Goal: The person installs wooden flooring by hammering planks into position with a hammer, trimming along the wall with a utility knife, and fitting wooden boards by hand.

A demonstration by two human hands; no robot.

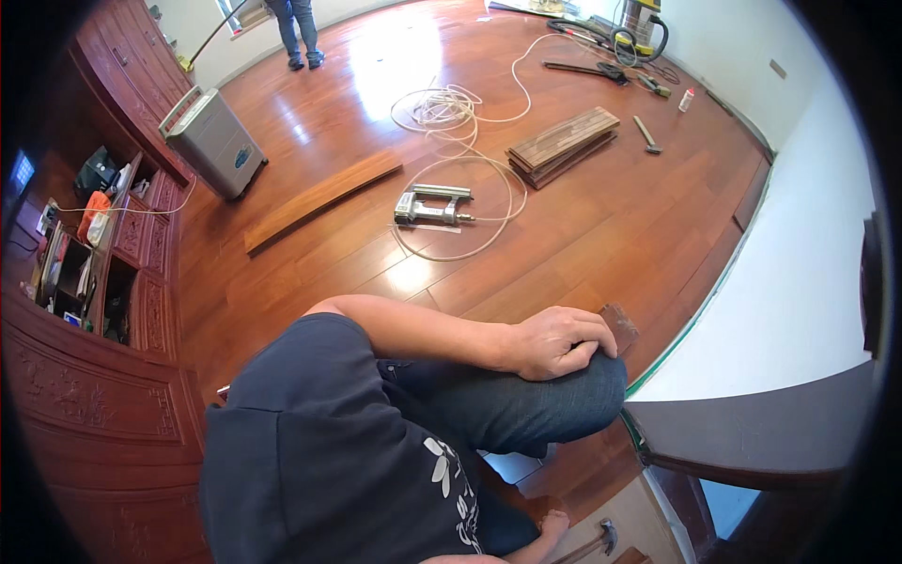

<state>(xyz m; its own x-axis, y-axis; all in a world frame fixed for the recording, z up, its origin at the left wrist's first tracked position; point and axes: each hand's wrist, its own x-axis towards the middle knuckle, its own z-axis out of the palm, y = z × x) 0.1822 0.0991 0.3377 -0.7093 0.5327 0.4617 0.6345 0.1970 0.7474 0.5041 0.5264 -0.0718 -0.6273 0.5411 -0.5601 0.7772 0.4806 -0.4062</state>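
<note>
1. At the near right edge of the boarded floor (pixel 564 254), a person's left hand (pixel 556 344) rests on a denim knee (pixel 583 399), fingers bent loosely over it, gripping no tool.
2. The right hand (pixel 554 523), partly hidden, sits near a claw hammer (pixel 609 536); its grip cannot be told.
3. Boards cover most of the floor; work appears well along, a pale patch (pixel 648 508) apparently left.
4. Counted: two hammers, the second hammer (pixel 648 136) toward the far right edge; one nail gun (pixel 427 213); one long plank (pixel 324 204); one board stack (pixel 568 139).
</note>
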